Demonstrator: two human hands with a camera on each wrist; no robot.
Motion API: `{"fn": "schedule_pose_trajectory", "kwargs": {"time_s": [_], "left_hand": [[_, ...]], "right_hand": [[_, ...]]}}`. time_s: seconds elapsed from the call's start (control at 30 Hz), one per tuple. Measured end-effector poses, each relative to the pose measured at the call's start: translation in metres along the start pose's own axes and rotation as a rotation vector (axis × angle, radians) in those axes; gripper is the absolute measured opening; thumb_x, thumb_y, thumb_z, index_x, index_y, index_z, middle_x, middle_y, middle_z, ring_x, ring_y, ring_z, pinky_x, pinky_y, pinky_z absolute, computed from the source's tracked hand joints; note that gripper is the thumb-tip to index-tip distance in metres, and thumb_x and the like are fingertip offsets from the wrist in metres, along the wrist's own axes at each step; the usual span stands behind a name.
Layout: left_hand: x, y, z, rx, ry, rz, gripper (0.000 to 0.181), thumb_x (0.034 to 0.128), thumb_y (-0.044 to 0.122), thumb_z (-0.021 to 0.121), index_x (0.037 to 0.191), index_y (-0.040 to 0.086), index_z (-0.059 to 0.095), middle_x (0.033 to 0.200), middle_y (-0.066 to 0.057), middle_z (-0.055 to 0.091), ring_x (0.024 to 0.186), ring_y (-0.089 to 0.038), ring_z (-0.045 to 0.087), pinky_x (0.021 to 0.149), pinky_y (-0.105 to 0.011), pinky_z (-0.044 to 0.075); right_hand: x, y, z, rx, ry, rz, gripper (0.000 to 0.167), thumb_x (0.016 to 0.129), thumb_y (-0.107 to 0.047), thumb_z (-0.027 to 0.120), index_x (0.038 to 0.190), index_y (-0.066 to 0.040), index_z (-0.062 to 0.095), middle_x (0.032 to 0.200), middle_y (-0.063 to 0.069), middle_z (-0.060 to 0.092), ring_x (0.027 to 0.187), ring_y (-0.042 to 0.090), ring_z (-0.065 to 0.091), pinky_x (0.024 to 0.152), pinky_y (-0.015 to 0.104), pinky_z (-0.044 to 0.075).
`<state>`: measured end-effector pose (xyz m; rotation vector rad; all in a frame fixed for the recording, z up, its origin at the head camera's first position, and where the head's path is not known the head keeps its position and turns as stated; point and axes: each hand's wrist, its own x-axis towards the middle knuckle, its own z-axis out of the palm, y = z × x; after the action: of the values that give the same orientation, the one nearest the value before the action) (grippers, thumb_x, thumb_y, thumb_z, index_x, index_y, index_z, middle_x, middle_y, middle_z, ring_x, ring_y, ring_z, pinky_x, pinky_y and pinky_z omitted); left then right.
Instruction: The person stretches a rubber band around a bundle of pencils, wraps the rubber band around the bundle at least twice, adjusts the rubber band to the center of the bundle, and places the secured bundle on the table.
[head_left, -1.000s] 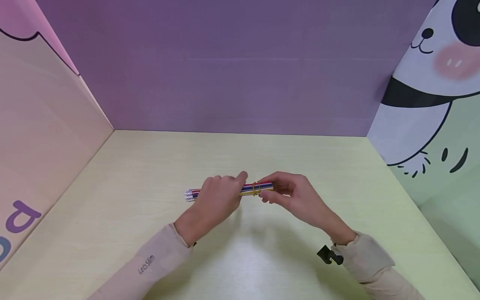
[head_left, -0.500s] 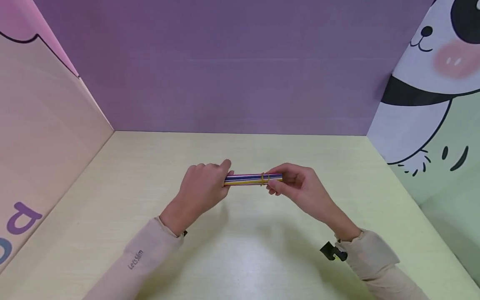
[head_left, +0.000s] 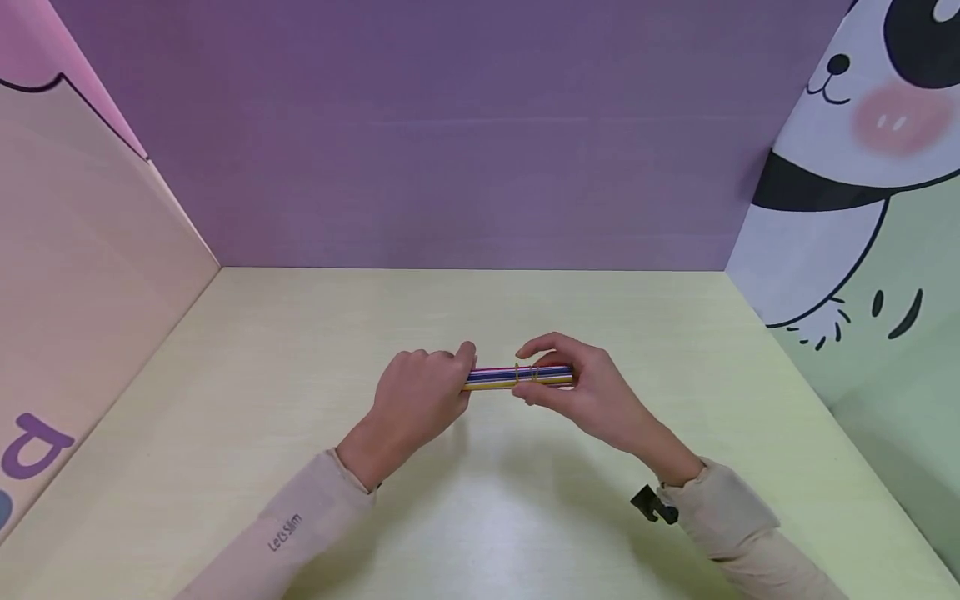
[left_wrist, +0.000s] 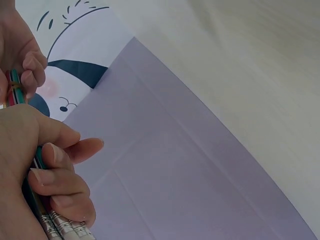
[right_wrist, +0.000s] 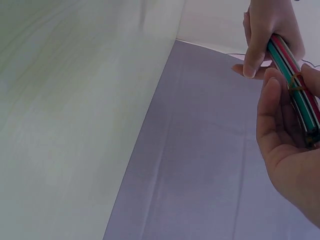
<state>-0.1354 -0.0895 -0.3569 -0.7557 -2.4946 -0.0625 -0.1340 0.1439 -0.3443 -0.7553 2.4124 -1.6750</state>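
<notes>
A bundle of striped pencils (head_left: 491, 379) is held level above the table in the head view. My left hand (head_left: 420, 396) grips its left part. Silver ferrules (left_wrist: 62, 227) stick out below that hand's fingers in the left wrist view. A yellowish rubber band (head_left: 517, 373) loops round the bundle near its right end. My right hand (head_left: 592, 396) holds this end, thumb on the near side by the band and curled fingers on the far side. Its index finger is raised off the pencils. In the right wrist view the band (right_wrist: 296, 82) crosses green and red pencils.
Under the hands lies a pale wooden table (head_left: 337, 308). A purple wall (head_left: 472, 150) stands behind it, a pinkish panel (head_left: 90, 250) at left, and a panel with a panda drawing (head_left: 840, 158) at right.
My left hand has moved toward the pencils' silver ends, hiding them in the head view. Both hands rose, then came down slightly. My right index finger has lifted away from the band.
</notes>
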Motion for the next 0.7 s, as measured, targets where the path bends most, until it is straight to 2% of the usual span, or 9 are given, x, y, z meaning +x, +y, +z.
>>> {"fn": "schedule_pose_trajectory", "kwargs": {"time_s": [0.23, 0.43, 0.6, 0.7], "left_hand": [[0.0, 0.005, 0.002, 0.001, 0.026, 0.039, 0.025, 0.0768, 0.003, 0.07, 0.073, 0.011, 0.047, 0.049, 0.007, 0.028, 0.047, -0.009, 0.017, 0.041, -0.022, 0.015], [0.003, 0.001, -0.004, -0.011, 0.026, -0.012, 0.016, 0.0804, 0.008, 0.073, 0.08, 0.01, 0.057, 0.049, 0.005, 0.042, 0.042, -0.01, 0.027, 0.038, -0.022, 0.022], [0.002, -0.003, -0.007, -0.035, 0.037, -0.034, 0.015, 0.0838, 0.008, 0.072, 0.079, 0.01, 0.058, 0.049, 0.005, 0.039, 0.044, -0.009, 0.025, 0.039, -0.022, 0.021], [0.001, -0.002, -0.006, -0.045, 0.007, -0.039, 0.012, 0.0826, 0.007, 0.07, 0.081, 0.009, 0.058, 0.05, 0.005, 0.041, 0.044, -0.009, 0.026, 0.039, -0.022, 0.022]], "right_hand": [[-0.002, -0.001, -0.001, -0.073, -0.043, 0.024, 0.021, 0.086, -0.031, 0.079, 0.105, -0.027, 0.072, 0.091, -0.001, 0.073, 0.075, 0.022, 0.068, 0.062, 0.032, 0.055], [-0.005, -0.012, -0.015, -0.124, -0.007, -0.042, 0.022, 0.087, -0.028, 0.078, 0.108, -0.027, 0.071, 0.097, -0.003, 0.072, 0.08, 0.019, 0.07, 0.067, 0.032, 0.056], [-0.006, -0.016, -0.019, -0.147, 0.031, -0.106, 0.019, 0.088, -0.022, 0.078, 0.105, -0.024, 0.07, 0.095, -0.007, 0.071, 0.081, 0.016, 0.069, 0.072, 0.03, 0.055], [-0.005, -0.013, -0.016, -0.132, 0.034, -0.115, 0.017, 0.088, -0.021, 0.078, 0.104, -0.023, 0.071, 0.095, -0.007, 0.071, 0.082, 0.017, 0.067, 0.074, 0.03, 0.055]]}}
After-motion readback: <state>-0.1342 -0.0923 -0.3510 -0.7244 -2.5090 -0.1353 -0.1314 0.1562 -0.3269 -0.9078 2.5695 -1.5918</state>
